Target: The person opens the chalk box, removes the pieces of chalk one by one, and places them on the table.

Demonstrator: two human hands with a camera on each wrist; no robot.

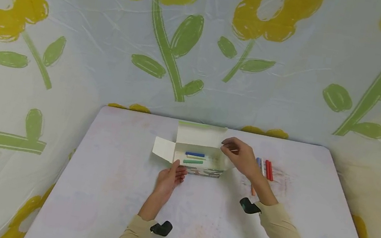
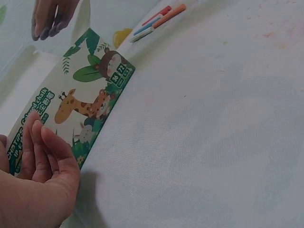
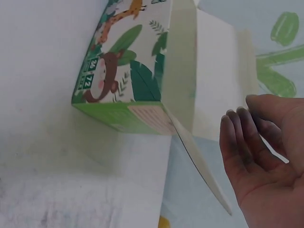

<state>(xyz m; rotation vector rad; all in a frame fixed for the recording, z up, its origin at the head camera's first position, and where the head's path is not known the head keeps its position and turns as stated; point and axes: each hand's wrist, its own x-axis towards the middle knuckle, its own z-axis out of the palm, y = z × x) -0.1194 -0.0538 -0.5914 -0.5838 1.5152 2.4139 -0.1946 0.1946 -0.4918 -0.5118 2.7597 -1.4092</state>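
A chalk box [image 1: 204, 172] printed with cartoon animals lies with its long lid [image 1: 200, 136] raised at the back and a side flap [image 1: 163, 149] spread to the left. Inside show a blue chalk stick [image 1: 195, 154], a pale one [image 1: 196, 157] and a green one [image 1: 193, 162]. My left hand [image 1: 168, 179] holds the box at its near left corner, thumb at the rim and fingers along the printed front. Above the box's right end, beside the right flap [image 3: 197, 159], hovers my right hand [image 1: 242, 156], loosely curled with nothing visible in it.
Right of the box, partly behind my right hand and wrist, lie several chalk sticks: red [image 1: 269, 170], white [image 1: 263, 166], blue [image 1: 258, 161] and orange [image 1: 253, 190]. Coloured dust marks the white table [image 1: 107, 197]. A flower-print cloth [image 1: 110, 60] hangs around the table.
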